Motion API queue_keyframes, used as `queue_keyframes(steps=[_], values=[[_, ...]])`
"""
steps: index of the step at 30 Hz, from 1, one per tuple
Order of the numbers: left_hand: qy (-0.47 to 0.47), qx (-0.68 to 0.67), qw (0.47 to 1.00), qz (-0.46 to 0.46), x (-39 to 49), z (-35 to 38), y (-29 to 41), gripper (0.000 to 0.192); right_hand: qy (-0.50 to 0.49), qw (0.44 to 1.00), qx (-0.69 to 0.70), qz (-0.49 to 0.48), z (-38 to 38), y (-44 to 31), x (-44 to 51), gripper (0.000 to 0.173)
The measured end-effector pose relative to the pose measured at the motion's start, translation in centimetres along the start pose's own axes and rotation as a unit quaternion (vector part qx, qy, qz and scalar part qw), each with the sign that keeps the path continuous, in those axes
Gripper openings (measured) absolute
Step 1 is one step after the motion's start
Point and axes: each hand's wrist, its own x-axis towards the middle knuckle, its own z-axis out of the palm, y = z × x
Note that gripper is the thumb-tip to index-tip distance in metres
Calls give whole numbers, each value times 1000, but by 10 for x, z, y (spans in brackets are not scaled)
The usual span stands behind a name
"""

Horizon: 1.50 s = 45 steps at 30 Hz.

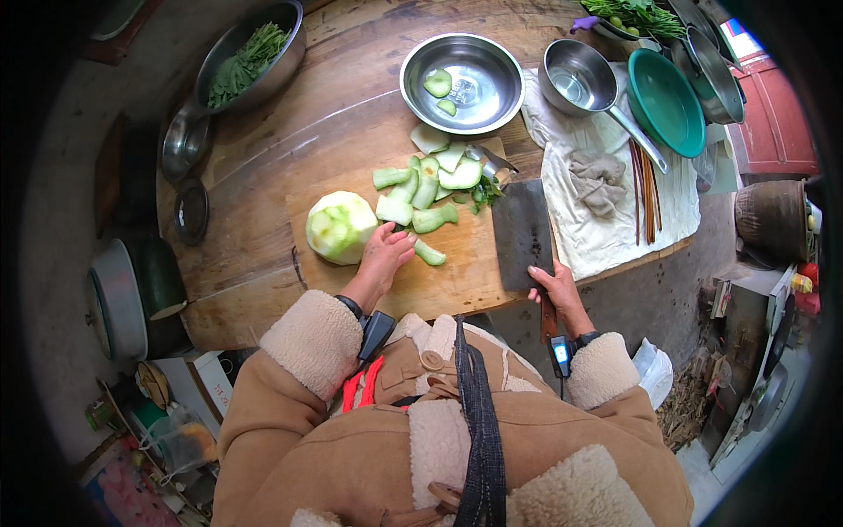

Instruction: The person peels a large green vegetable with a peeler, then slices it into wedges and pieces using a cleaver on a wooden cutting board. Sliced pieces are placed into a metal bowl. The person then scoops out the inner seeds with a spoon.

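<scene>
My right hand (558,290) grips the wooden handle of a broad, dark-bladed cleaver (523,230), whose blade is over the right side of the wooden cutting board (461,290). Beside a large, pale, peeled gourd or melon (341,227), my left hand (383,257) reaches in among the cut rinds. Its fingertips are close to a short green rind strip (429,252); whether they pinch anything I cannot tell. More pale green rind pieces (425,184) lie heaped beyond the fingers. A small tuft of green leaves (486,191) sits at the heap's right, near a partly covered metal tool (497,159).
Behind the board stands a steel basin (462,122) with two slices inside. A saucepan (579,79), a green plastic basin (665,102), a crumpled rag (596,183) and chopsticks (645,191) rest on white cloth at right. A bowl of leafy greens (290,59) is far left.
</scene>
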Motion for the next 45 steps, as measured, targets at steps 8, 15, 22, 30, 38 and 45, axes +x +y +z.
queue_keyframes(steps=[8,15,22,30,38,45], values=[[-11,332,914,231,28,7,43,49,-20,1000,11,3,0,1,5,19],[29,536,763,360,76,28,84,52,-5,999,38,18,-4,18,-7,19],[-129,585,631,492,77,107,71,34,1,999,42,34,-6,33,-17,20],[-127,744,431,495,102,164,69,20,-3,998,57,29,-3,40,-20,19],[-152,641,444,607,85,154,85,4,-2,997,67,32,-4,41,-20,21],[-68,555,603,568,65,133,104,8,-21,996,70,44,-12,38,-15,21]])
